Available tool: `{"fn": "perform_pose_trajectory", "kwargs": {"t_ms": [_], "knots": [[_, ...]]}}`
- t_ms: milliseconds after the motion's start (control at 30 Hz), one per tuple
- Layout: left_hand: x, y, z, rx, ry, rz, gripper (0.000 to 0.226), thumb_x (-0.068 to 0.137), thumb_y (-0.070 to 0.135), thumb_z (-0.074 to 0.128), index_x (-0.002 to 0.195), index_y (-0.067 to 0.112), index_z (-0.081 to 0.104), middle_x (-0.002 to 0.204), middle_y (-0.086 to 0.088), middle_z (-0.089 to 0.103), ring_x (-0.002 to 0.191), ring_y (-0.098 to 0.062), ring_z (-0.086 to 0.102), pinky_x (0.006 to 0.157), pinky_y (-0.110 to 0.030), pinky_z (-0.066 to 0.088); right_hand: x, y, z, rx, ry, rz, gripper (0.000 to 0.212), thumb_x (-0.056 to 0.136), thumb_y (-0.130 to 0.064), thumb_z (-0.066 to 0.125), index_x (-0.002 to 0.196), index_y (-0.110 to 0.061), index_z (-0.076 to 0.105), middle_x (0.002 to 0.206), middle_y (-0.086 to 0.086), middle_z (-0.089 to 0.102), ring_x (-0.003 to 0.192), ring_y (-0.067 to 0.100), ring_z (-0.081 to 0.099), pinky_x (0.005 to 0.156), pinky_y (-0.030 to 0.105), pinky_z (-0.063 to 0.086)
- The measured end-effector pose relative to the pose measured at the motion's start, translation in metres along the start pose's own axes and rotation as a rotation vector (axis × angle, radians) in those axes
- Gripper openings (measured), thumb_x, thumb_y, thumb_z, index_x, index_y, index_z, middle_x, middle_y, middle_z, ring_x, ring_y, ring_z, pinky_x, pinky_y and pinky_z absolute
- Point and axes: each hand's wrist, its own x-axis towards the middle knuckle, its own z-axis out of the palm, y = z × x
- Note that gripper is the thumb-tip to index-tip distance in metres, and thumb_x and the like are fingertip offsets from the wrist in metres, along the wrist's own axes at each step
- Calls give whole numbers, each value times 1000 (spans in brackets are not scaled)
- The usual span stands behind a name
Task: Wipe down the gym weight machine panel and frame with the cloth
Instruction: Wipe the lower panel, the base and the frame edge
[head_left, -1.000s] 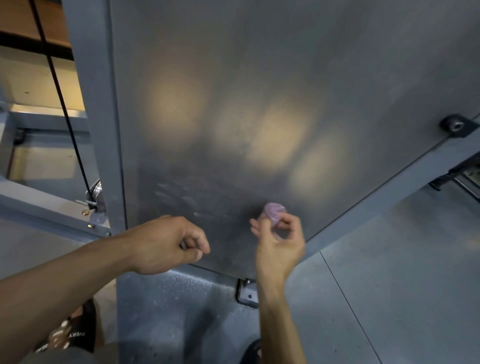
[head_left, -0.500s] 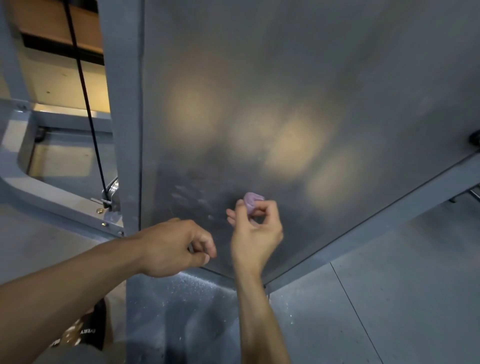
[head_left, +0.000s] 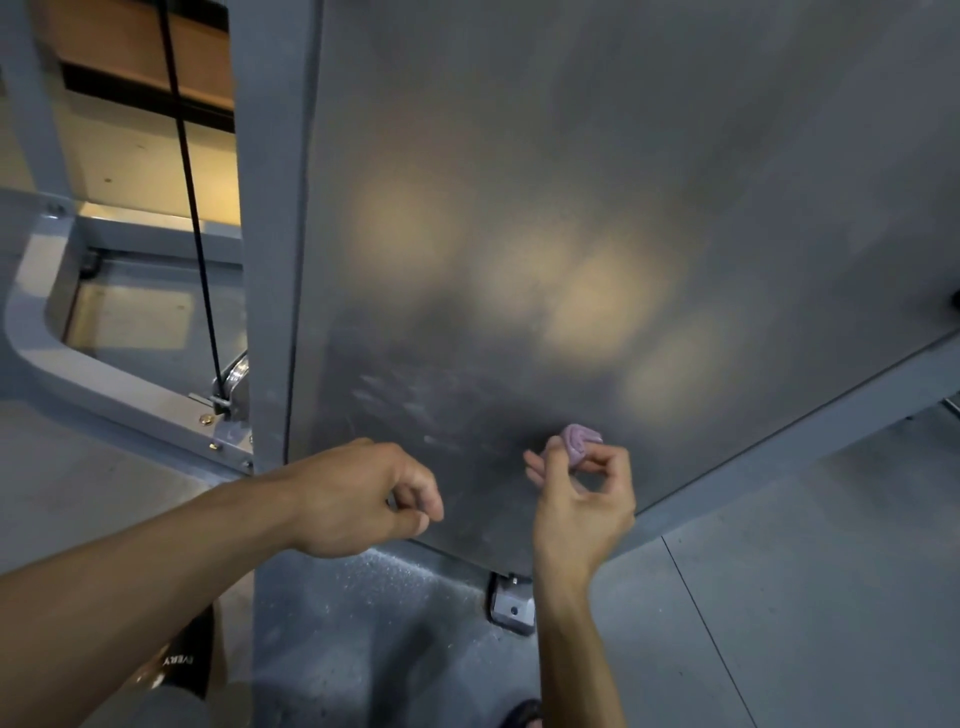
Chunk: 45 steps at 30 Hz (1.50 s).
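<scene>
Two bare hands were raised in front of the large grey brushed-metal panel (head_left: 597, 182) of the weight machine, which serves as the reference for all positions below. At the lower edge of the view, below the panel, a dark shoe with white lettering (head_left: 179, 662) showed beside the left forearm. The left hand (head_left: 358, 501) was held before the panel's lower left corner with its fingers curled loosely inward; nothing was visible in its grasp. The right hand (head_left: 582, 504) was positioned before the panel's lower middle and pinched a small wadded lilac cloth (head_left: 579, 441) between thumb and fingertips, with the wad at or just off the panel surface; contact could not be confirmed. Pale smear marks (head_left: 410, 405) lay on the panel to the left of the cloth. A silver metal foot bracket (head_left: 511, 605) sat on the grey floor (head_left: 805, 597) directly under the panel's bottom corner. A grey painted upright frame post (head_left: 270, 234) bordered the panel's left edge. Left of that post, a black cable (head_left: 195, 223) ran down to a chrome pulley (head_left: 234, 379) on the grey base rail (head_left: 104, 384).
</scene>
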Motion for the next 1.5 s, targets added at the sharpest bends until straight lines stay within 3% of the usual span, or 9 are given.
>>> {"fn": "perform_pose_trajectory", "kwargs": {"t_ms": [367,467,633,733,967,1167,1267,1367,1500], "knots": [[-8,-12,-8,12,33,-15,20,93,25,68,82,42,70,88,18,75,85,4,68,83,-19,53,-37,2,94,-141,-355,-316,15,86,-25,71,80,-21,58,81,-3,61,69,26,70,62,49,57],[-6,-11,-7,11,34,-14,16,93,31,69,87,45,71,91,20,74,87,5,67,84,-17,52,-29,2,71,-157,-293,-345,7,87,-20,71,85,-23,64,82,-3,66,68,25,70,62,47,58],[-5,-12,-3,-5,39,-26,11,93,32,70,100,40,76,91,20,74,86,6,68,84,-17,53,5,1,14,-104,-35,-124,13,85,-26,77,83,-28,64,76,1,70,70,33,75,65,52,63],[-6,-13,-4,-6,34,-31,12,94,34,70,100,41,76,90,22,73,85,8,67,81,-14,51,9,-7,0,-2,35,-67,15,91,-13,76,87,-15,62,75,-6,67,69,29,77,71,51,64],[-7,-14,-5,11,22,-41,12,94,34,69,102,39,76,93,22,74,89,9,67,85,-14,51,-11,-15,62,-39,-22,-168,18,81,-22,76,77,-28,59,70,1,68,63,30,73,60,51,61],[-10,-16,-9,68,37,-57,14,92,28,67,78,27,70,69,15,62,75,7,66,68,-11,43,-48,-25,118,-144,-210,-395,14,82,-9,75,78,-12,62,74,-1,64,64,16,61,60,31,51],[-8,-16,-10,70,26,-81,21,91,28,68,70,30,68,62,21,63,67,8,59,66,-10,43,-51,-24,107,-150,-265,-352,10,82,-16,76,81,-17,66,72,-4,64,61,13,61,59,31,52],[-4,-13,-8,49,-1,-60,11,91,29,69,92,36,76,87,22,74,84,8,67,82,-16,52,-39,-23,68,-188,-255,-246,10,82,-21,77,80,-22,68,64,-7,64,56,6,57,58,27,50],[0,-4,-6,26,-42,-35,15,93,33,70,92,47,71,95,21,75,91,7,68,89,-19,54,-13,-18,-6,-199,-146,-41,10,87,-23,75,81,-21,67,75,-4,71,61,10,62,58,33,53]]}}
